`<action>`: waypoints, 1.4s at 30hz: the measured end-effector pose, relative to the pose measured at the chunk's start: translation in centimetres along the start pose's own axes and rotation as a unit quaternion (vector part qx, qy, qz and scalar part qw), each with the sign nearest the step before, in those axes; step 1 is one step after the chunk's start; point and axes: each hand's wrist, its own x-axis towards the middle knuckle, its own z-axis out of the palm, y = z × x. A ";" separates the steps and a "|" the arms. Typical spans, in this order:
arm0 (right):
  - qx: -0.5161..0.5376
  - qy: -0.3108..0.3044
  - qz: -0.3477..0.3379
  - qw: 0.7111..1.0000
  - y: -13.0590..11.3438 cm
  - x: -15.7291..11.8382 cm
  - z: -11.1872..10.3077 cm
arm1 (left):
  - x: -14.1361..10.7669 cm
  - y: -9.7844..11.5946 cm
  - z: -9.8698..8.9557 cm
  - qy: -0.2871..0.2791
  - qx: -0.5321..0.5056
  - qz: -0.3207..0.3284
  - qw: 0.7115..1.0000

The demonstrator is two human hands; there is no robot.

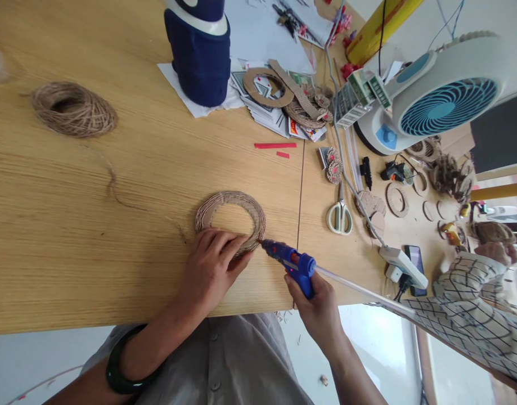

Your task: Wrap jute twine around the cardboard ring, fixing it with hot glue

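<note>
Holding the cardboard ring [230,198] near mid-frame, the left hand [211,267] steadies it while the right hand [319,306] grips a blue glue gun [290,260], and from here the outer rim looks corded, the inner band bare.

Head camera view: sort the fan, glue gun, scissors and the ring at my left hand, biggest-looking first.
1. Fan
2. Ring at your left hand, partly covered
3. Glue gun
4. Scissors

head view | above table [144,253], facing forward and down | hands [211,273] near | right edge perhaps lens-stretched
</note>
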 end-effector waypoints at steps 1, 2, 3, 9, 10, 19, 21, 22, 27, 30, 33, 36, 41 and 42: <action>0.003 0.001 0.003 1.000 0.1 0.0 0.0 | 0.0 0.0 0.0 -0.002 -0.003 0.000 1.000; 0.006 0.003 0.005 1.000 0.1 0.1 -0.1 | 0.0 0.0 -0.1 -0.005 -0.005 0.000 1.000; 0.010 0.008 0.007 1.000 0.2 0.2 -0.2 | 0.0 0.0 -0.1 -0.008 -0.007 0.001 1.000; 0.018 0.075 0.030 0.997 0.6 0.6 -0.3 | -0.1 0.0 -0.1 -0.005 -0.014 0.014 1.000; 0.024 0.067 0.028 0.997 0.6 0.7 -0.2 | -0.1 0.0 0.0 -0.006 -0.014 0.016 1.000; 0.072 0.030 0.000 0.997 0.0 1.2 0.8 | 0.0 0.0 -0.1 -0.013 -0.008 0.023 1.000; 0.071 0.025 -0.001 0.997 0.0 1.4 0.9 | 0.1 0.0 -0.2 -0.014 -0.008 0.023 1.000; 0.067 0.024 0.001 0.997 0.0 1.4 0.9 | 0.1 0.1 -0.2 -0.014 -0.009 0.023 1.000; 0.054 0.033 0.012 0.998 0.3 1.3 0.9 | 0.1 0.1 -0.2 -0.011 -0.006 0.020 1.000; 0.049 0.036 0.015 0.998 0.3 1.3 0.9 | 0.0 0.1 -0.2 -0.014 -0.001 0.023 1.000; 0.056 0.037 0.013 0.998 0.3 1.2 0.8 | 0.0 0.1 -0.2 -0.016 0.007 0.029 0.999; 0.050 0.039 0.016 0.998 0.2 1.0 0.7 | -0.1 0.1 -0.2 -0.014 0.006 0.028 0.999; 0.050 0.041 0.015 0.998 0.3 0.8 0.6 | -0.1 0.1 -0.2 -0.011 0.003 0.020 1.000; 0.050 0.040 0.013 0.998 0.3 0.8 0.6 | -0.1 0.1 -0.2 -0.013 0.002 0.019 1.000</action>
